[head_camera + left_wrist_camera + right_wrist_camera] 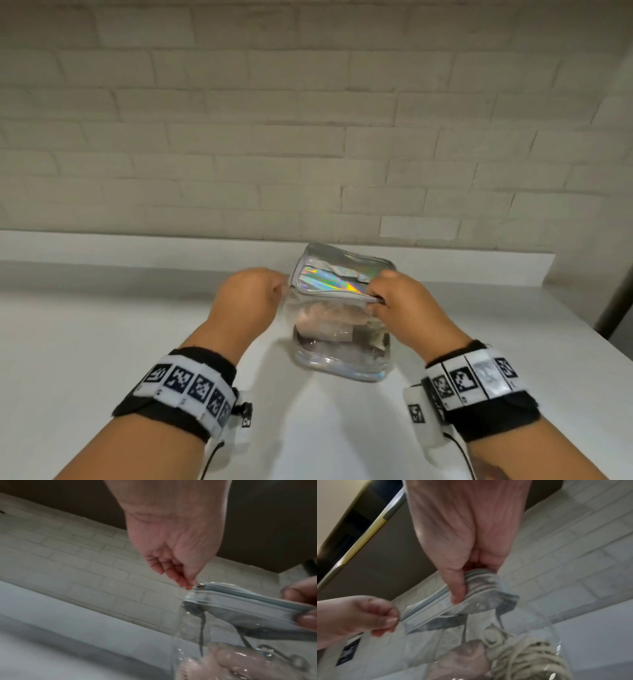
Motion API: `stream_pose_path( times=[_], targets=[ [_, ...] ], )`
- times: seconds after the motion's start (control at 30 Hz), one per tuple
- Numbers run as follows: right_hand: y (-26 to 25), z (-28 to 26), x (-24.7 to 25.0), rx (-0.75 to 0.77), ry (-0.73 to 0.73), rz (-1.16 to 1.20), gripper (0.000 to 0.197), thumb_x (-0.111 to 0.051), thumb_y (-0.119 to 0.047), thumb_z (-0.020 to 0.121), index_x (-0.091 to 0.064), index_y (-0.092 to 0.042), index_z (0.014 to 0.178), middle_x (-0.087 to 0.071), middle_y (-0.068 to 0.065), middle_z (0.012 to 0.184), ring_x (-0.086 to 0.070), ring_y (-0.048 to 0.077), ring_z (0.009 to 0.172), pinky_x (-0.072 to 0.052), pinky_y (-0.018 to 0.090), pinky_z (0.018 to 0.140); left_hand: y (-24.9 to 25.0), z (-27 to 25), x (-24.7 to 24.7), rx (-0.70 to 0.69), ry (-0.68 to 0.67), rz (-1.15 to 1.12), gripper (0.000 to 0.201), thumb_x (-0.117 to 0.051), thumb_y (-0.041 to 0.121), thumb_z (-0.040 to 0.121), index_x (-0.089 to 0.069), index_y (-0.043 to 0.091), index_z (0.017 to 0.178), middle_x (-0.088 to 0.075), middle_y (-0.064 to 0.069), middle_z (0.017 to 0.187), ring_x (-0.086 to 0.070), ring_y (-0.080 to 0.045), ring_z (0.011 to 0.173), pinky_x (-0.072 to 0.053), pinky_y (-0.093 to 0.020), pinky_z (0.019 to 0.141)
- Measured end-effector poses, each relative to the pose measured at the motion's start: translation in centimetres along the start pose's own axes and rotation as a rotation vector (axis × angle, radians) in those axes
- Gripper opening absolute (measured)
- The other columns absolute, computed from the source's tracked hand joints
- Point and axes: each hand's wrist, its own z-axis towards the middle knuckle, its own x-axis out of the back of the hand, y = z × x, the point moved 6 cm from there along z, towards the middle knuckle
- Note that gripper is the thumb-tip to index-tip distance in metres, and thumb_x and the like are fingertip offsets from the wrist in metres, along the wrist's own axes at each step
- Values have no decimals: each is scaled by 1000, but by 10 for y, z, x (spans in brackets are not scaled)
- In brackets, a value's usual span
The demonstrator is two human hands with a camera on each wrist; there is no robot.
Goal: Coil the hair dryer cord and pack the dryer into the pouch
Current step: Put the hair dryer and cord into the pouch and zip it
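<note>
A clear pouch (342, 356) with a holographic top flap stands on the white table. Inside it lies the pink hair dryer (325, 317), and the right wrist view shows its beige cord (522, 661) coiled beside the dryer (464, 660). My left hand (279, 291) pinches the zipper pull at the pouch's left top corner; the left wrist view shows its fingertips (188, 584) at the slider. My right hand (375, 298) grips the pouch's top rim on the right, thumb (457, 593) pressed on the zipper band (428, 608). Whether the zipper is fully closed cannot be told.
The white table (102, 342) ends at a raised ledge (137, 250) below a pale brick wall. A dark post (616, 301) stands at the far right past the table's edge. Both wrists wear bands with black-and-white markers.
</note>
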Motion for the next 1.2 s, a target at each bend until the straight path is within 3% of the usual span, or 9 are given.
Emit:
stream_pose_path(
  times=[0.13,0.27,0.37,0.5,0.63,0.7,1.0,1.13,1.2],
  targets=[
    [7,-10,8,-34,-20,-48,17,-67,-18,76,-65,-18,92,-59,4,94,-57,27,95,-39,31,70,4,-7,2,-59,-23,-105,14,-54,17,87,-65,17,79,-65,2,79,-57,-22,75,-42,-30,62],
    [-46,-6,-2,129,34,52,44,-69,-28,75,-58,-23,117,-57,1,111,-51,22,107,-40,32,88,19,-2,-2,-109,-95,-378,11,-60,16,88,-69,18,82,-56,10,71,-52,-12,70,-39,-24,64],
    [-72,3,-9,140,159,14,20,-65,-24,81,-63,-16,99,-59,4,96,-53,26,92,-40,32,77,24,1,-4,-108,-114,-386,12,-60,18,89,-69,19,82,-55,9,71,-51,-8,69,-34,-12,61],
    [-78,10,-19,137,165,-25,21,-73,-6,57,-61,-14,72,-56,5,74,-55,30,71,-28,27,62,1,8,-4,-3,-84,-295,12,-60,23,89,-72,21,88,-65,5,83,-59,-18,79,-47,-29,71],
    [-70,5,-25,110,226,-64,31,-75,-26,61,-57,-16,85,-56,3,83,-49,25,78,-38,32,71,-2,10,-7,21,-153,-394,11,-63,21,88,-69,21,78,-57,9,71,-54,-15,71,-44,-28,70],
    [-67,7,-26,101,211,-113,30,-73,-20,57,-55,-16,81,-56,4,79,-53,27,73,-41,34,66,2,9,-9,3,-176,-451,11,-65,18,87,-69,22,77,-54,11,68,-51,-11,69,-41,-28,69],
    [-92,-28,-22,412,226,-74,4,-57,-22,71,-56,-18,72,-56,1,74,-49,23,73,-35,32,60,-31,37,-12,127,-62,-256,13,-61,25,88,-71,18,83,-66,-3,76,-60,-24,75,-48,-33,71],
    [-102,-40,-18,489,204,15,5,-57,-18,77,-54,-16,72,-54,1,75,-48,24,74,-38,34,60,-30,46,-28,172,-147,-518,22,-65,18,87,-66,27,66,-60,14,56,-52,1,58,-41,-26,67],
    [-103,-41,-16,499,183,42,6,-54,-17,79,-53,-15,73,-54,2,75,-48,25,74,-41,36,59,-26,43,-39,242,-169,-705,26,-64,10,86,-65,25,64,-61,8,61,-52,-5,63,-41,-27,70]
  ],
)
